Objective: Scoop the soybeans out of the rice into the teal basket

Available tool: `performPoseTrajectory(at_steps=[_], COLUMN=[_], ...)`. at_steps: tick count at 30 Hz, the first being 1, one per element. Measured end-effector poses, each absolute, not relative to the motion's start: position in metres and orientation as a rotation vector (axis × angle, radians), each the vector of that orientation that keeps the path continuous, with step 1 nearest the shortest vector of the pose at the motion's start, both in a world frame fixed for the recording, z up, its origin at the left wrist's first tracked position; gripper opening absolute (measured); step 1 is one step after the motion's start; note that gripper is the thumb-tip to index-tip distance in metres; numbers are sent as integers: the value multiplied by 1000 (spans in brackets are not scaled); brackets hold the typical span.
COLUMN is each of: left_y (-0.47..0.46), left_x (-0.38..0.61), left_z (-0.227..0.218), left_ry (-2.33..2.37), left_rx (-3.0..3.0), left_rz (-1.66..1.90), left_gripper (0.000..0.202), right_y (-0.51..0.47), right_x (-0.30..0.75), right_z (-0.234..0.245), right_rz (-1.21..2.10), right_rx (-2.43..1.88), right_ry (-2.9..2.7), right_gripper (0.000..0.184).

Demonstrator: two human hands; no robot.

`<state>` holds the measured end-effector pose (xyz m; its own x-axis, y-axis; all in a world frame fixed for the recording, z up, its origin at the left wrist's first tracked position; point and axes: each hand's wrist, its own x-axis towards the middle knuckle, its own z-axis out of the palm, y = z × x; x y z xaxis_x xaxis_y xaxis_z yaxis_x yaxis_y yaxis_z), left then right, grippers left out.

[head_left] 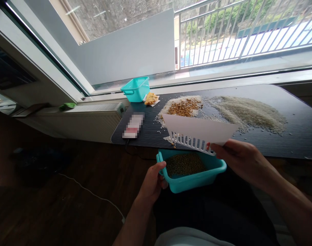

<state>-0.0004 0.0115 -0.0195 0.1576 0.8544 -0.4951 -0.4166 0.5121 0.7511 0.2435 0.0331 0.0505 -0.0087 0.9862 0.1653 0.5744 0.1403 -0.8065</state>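
My left hand (153, 181) grips the left rim of a turquoise plastic bin (194, 182), fingers beneath and thumb on top. A layer of brownish-green dried peas or beans (186, 163) covers its floor. In my right hand (238, 155) is a white slotted sheet (199, 129), tilted over the bin's far edge, with a row of slots along its lower side. Just behind the sheet, golden-brown grains (184, 107) lie mixed with white rice on the dark table (268, 145). Farther right spreads a large heap of white rice (250, 111).
Another turquoise bin (136, 89) stands at the table's far left corner beside a crumpled yellowish item (151, 98) on white paper. A blurred-out flat device (133, 126) with a cable lies at the left edge. A radiator (94, 116) and window border the table.
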Motion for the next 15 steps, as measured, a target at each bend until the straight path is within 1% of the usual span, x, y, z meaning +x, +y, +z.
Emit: performPoseTrajectory(at_steps=[15], left_y=[12], left_x=[-1], left_z=[-19], left_ry=[1056], left_rx=[504], left_rz=[961], left_gripper=[40], right_y=[30], right_x=[245], right_z=[51], right_rz=[734], right_rx=[-1501], right_ry=[-1720], right_gripper=[32])
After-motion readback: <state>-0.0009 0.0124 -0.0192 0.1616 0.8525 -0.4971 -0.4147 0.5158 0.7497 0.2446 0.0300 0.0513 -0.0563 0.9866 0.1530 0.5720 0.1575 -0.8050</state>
